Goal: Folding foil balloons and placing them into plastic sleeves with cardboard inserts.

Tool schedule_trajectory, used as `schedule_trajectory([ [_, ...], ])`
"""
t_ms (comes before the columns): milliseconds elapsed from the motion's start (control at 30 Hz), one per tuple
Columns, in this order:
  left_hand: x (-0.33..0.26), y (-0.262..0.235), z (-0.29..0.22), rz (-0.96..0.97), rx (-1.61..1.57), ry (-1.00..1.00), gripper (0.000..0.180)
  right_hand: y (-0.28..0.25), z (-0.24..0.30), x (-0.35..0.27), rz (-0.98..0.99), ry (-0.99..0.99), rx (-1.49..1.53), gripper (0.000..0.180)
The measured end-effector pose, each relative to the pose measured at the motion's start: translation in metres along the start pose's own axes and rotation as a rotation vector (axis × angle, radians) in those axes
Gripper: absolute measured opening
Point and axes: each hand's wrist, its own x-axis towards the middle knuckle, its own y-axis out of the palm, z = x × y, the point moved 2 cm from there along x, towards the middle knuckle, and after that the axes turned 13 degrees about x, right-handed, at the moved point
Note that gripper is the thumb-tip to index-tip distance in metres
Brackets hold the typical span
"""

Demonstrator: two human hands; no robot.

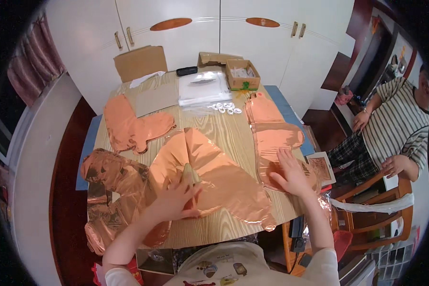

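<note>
Several flat, uninflated rose-gold foil balloons cover the table. My left hand (175, 199) rests with fingers spread on the large middle balloon (224, 178), beside a raised crease in the foil. My right hand (291, 175) lies flat, fingers apart, on the long balloon (271, 136) at the right. A shiny, crinkled balloon (112, 178) lies at the left, partly meeting the middle one. Behind it is another foil balloon (131, 124) with a bent shape. Neither hand grips anything.
At the table's (224, 231) back are an open cardboard box (243, 83), clear plastic packets (204, 88), white ribbon rolls (227, 108), a black case (187, 71) and cardboard (140, 64). Another person (391, 124) stands at the right by a wooden chair (376, 214). White cabinets (252, 43) rise behind.
</note>
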Motion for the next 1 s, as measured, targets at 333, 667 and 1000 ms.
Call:
schedule_trajectory([
  [333,0.03,0.021,-0.026,-0.023,-0.029,0.026,0.091,0.034,-0.047,0.013,-0.123,-0.009,-0.155,0.031],
  [667,0.138,-0.008,-0.06,-0.299,-0.184,0.286,0.072,0.027,-0.036,0.012,-0.248,0.14,-0.173,0.012],
  [1000,0.179,-0.004,-0.102,-0.179,-0.128,0.386,0.065,-0.001,-0.114,0.008,-0.718,0.549,1.017,0.014],
])
